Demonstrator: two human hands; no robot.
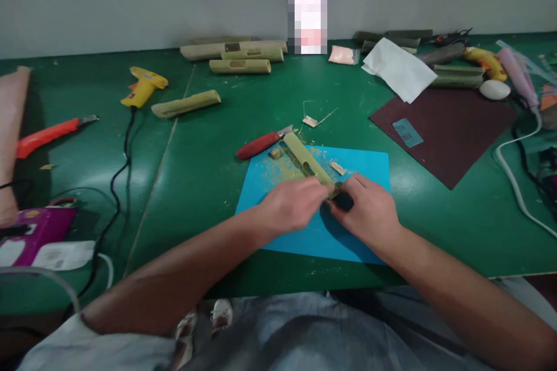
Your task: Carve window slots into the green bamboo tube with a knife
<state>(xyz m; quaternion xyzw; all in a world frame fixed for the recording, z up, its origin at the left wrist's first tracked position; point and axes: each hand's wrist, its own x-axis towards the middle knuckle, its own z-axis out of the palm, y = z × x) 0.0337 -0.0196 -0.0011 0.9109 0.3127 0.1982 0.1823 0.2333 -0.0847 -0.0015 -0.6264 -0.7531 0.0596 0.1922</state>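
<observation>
The bamboo section slants over the blue sheet on the tabletop — right hand gripping its near end, left hand blurred and curled against it, whether clasping anything cannot be told.

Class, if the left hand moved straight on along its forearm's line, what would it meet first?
The left hand would probably meet the bamboo tube first, at its near end; the two seem to touch, though depth is unclear there.
</observation>
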